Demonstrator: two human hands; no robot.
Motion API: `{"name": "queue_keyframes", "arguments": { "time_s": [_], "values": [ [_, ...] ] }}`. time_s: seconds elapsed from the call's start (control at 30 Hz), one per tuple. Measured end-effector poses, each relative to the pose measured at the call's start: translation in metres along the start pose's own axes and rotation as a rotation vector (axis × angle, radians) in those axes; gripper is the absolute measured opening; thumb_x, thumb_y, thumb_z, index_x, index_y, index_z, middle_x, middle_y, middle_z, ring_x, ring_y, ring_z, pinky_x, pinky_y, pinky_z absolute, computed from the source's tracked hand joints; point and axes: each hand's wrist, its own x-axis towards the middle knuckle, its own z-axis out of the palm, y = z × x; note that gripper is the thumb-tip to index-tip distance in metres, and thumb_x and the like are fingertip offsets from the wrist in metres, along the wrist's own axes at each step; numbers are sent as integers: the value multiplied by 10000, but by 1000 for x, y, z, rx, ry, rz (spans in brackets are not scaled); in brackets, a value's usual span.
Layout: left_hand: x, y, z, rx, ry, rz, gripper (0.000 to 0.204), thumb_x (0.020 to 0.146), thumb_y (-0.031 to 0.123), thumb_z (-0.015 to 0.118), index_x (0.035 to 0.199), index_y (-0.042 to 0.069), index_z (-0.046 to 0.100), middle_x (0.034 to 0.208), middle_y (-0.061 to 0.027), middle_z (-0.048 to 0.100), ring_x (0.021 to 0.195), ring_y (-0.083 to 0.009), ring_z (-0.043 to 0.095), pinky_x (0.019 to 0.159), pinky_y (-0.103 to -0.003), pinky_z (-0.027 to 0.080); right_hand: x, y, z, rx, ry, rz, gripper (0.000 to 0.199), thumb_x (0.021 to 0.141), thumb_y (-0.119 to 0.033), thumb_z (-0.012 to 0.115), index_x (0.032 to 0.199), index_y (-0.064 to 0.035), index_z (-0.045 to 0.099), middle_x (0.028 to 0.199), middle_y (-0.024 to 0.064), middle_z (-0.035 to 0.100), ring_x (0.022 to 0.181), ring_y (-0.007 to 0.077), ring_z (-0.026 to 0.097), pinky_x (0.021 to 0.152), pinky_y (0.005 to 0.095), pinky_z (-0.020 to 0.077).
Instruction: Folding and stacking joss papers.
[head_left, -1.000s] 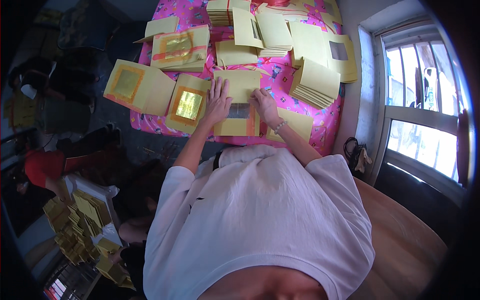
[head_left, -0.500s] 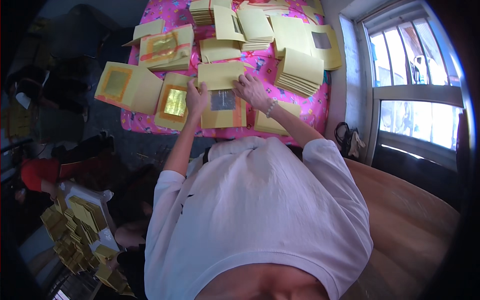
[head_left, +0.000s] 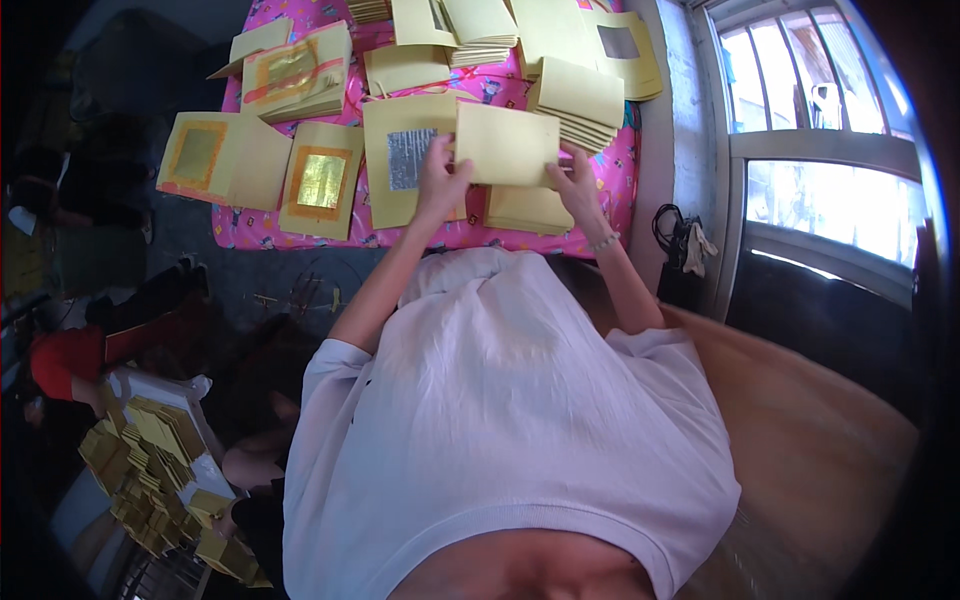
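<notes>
A folded sheet of yellow paper (head_left: 508, 145) is held up between my two hands above the near side of the table. My left hand (head_left: 443, 188) pinches its left edge, and my right hand (head_left: 578, 190), with a bead bracelet at the wrist, grips the lower right corner. Under it, partly covered, lies a stack of folded yellow paper (head_left: 530, 210). Left of the held piece is a yellow sheet with a silver foil square (head_left: 410, 158); my left forearm crosses its lower corner. Beside that lies a yellow sheet with a gold square in an orange border (head_left: 325, 180).
A pink patterned cloth (head_left: 260, 225) covers the table. More folded stacks (head_left: 580, 95) and a gold-foil bundle (head_left: 300, 72) lie farther back. A barred window (head_left: 820, 190) is at right, a wooden surface (head_left: 800, 430) nearby. At lower left, a person in red (head_left: 65, 365) sits by piled yellow paper (head_left: 165, 430).
Both hands have moved right with the folded yellow paper, off the silver-foil sheet and over the near stack. That silver-foil sheet now shows more fully. The whole view has shifted slightly.
</notes>
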Motion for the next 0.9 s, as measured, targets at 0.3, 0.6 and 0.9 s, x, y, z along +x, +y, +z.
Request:
{"name": "queue_keyframes", "arguments": {
  "time_s": [0.3,0.6,0.9],
  "values": [
    [-33,-24,57,535,-174,-9,495,770,64,580,1189,-6,326,973,-317,591,880,-483,592,774,-530,483,-51,54,-43,-368,119,145,306,850,-75,608,1138,23,569,885,97,666,783,157,641,704,294,525],
    [-34,-41,67,646,-179,-14,505,760,15,613,1173,-42,327,1048,-325,568,985,-464,574,851,-500,469,-49,89,-39,-553,130,122,297,831,-91,613,1104,19,568,823,119,656,722,192,640,663,331,511],
    [-42,-44,79,895,-90,62,475,826,16,542,1254,-50,348,1071,-258,500,1008,-416,544,822,-454,498,-53,82,-24,-820,191,-37,270,812,-107,613,1047,6,545,850,182,620,764,323,624,675,421,492]
  ]
}}
